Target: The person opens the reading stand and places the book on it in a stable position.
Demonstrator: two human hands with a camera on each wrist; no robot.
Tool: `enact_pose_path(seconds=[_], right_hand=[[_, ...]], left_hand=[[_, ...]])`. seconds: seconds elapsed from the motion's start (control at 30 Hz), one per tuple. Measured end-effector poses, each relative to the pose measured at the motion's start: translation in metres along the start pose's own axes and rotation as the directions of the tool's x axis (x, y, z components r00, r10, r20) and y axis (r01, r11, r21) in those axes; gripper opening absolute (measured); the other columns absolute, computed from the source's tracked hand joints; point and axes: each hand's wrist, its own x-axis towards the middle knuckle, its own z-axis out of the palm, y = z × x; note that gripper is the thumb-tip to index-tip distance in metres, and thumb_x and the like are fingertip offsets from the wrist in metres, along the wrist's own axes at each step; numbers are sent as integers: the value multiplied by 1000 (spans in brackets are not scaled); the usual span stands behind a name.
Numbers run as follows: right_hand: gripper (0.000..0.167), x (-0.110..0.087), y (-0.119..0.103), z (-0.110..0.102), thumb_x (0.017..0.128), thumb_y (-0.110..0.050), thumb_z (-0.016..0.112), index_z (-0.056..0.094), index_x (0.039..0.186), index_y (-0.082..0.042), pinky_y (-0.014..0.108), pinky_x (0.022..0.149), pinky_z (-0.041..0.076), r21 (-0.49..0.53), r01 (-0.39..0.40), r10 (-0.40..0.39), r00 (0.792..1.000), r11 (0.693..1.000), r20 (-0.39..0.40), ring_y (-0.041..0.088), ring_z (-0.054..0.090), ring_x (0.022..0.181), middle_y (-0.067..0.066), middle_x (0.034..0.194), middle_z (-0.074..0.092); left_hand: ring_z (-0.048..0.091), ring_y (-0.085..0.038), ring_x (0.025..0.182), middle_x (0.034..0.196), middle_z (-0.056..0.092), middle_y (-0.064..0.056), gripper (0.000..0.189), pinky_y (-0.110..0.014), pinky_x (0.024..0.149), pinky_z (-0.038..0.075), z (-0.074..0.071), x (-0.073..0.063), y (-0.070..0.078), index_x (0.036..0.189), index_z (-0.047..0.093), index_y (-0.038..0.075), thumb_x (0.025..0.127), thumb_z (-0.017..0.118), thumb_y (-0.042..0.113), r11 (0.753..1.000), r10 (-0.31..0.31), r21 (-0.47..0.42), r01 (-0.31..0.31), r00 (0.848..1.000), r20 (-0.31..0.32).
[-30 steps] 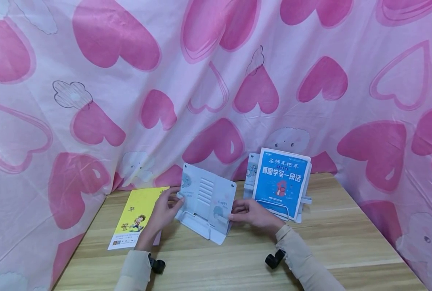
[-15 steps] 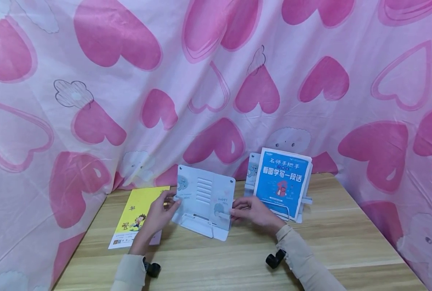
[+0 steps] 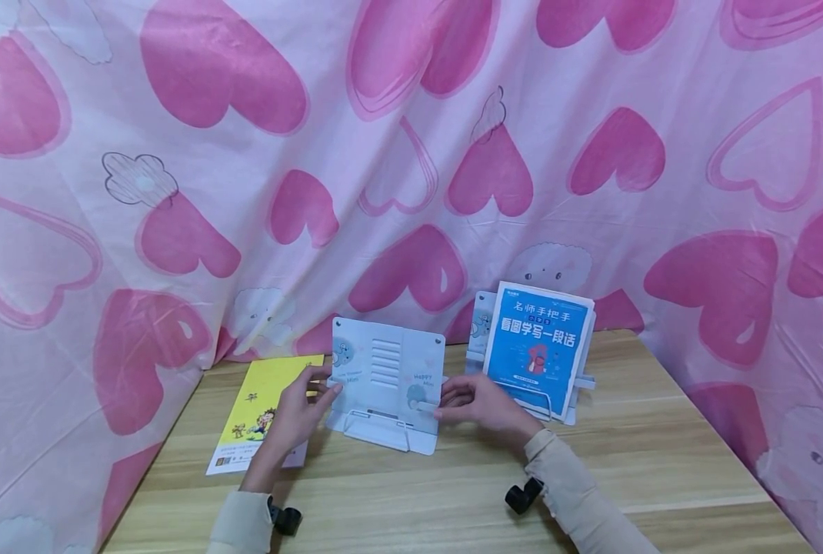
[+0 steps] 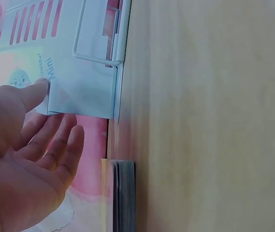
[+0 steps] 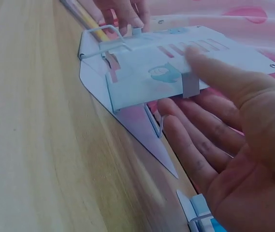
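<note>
A pale blue metal book stand [image 3: 359, 388] stands upright on the table, with slots down its middle, dinosaur prints and a white wire holder at the bottom front. My left hand [image 3: 299, 412] pinches its left edge; in the left wrist view the thumb lies on the front of the stand [image 4: 79, 94] and the fingers are behind. At the right edge, by a small side tab [image 5: 191, 85], my right hand [image 3: 486, 408] holds the stand, thumb in front and fingers behind. No book rests on this stand.
To the left a yellow book [image 3: 273, 392] lies on the wooden table [image 3: 411, 508], partly under my left arm. At right, a second stand [image 3: 478, 338] bears a blue-covered book [image 3: 532, 362] behind its wire. A pink heart-patterned cloth [image 3: 398, 177] hangs behind the table.
Between my hands the stand has turned to face more squarely forward and shifted slightly left. My left hand moved a little left and down with it; the right hand has barely moved.
</note>
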Motion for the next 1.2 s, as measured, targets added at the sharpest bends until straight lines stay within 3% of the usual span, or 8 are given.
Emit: enact_pose_path(seconds=[0.17, 0.5, 0.73, 0.93, 1.03, 1.2], right_hand=[[36, 2, 1, 2, 91, -40, 88, 80, 121, -22, 39, 99, 64, -30, 5, -5, 1000, 1000, -13, 23, 77, 106, 1, 119, 79], [34, 1, -4, 6, 89, -39, 91, 76, 112, -18, 40, 97, 64, -26, -54, 49, 984, 998, -169, 23, 75, 104, 2, 119, 75], [20, 3, -9, 14, 91, -32, 90, 82, 107, -23, 41, 97, 66, -74, -101, 73, 946, 992, -316, 18, 78, 101, -3, 111, 81], [15, 3, -11, 24, 95, -23, 85, 86, 110, -23, 40, 94, 67, -63, -87, 52, 902, 994, -428, 18, 79, 102, -3, 110, 83], [20, 3, -12, 29, 97, -19, 83, 85, 116, -21, 41, 97, 67, -87, -68, 24, 901, 994, -434, 20, 80, 106, -1, 115, 83], [28, 6, -13, 33, 100, -15, 78, 80, 128, -17, 43, 102, 64, -133, -39, -18, 917, 990, -399, 22, 79, 116, 2, 126, 81]], left_hand=[[67, -21, 120, 144, 66, -1, 47, -41, 106, 60, -1, -2, -2, 146, 58, 21, 105, 73, 37, 1000, 3, 2, -3, 1000, -1], [66, -24, 121, 137, 69, -7, 48, -48, 112, 59, -5, -11, 2, 143, 59, 15, 103, 77, 34, 1000, -13, 20, 13, 1000, -26], [68, -25, 126, 139, 68, -7, 44, -49, 113, 58, -5, -17, 5, 142, 59, 15, 103, 76, 25, 999, -34, -2, 34, 999, -34], [68, -25, 126, 137, 70, -6, 41, -49, 112, 59, -4, -23, 8, 141, 60, 15, 104, 75, 24, 999, -34, 16, 34, 998, -45], [69, -24, 125, 136, 70, -7, 40, -47, 110, 60, -4, -27, 10, 141, 60, 15, 104, 75, 23, 998, -46, 29, 48, 997, -57], [71, -25, 122, 134, 72, -8, 36, -39, 102, 64, -4, -33, 11, 138, 63, 13, 105, 74, 21, 999, -36, 22, 38, 995, -90]])
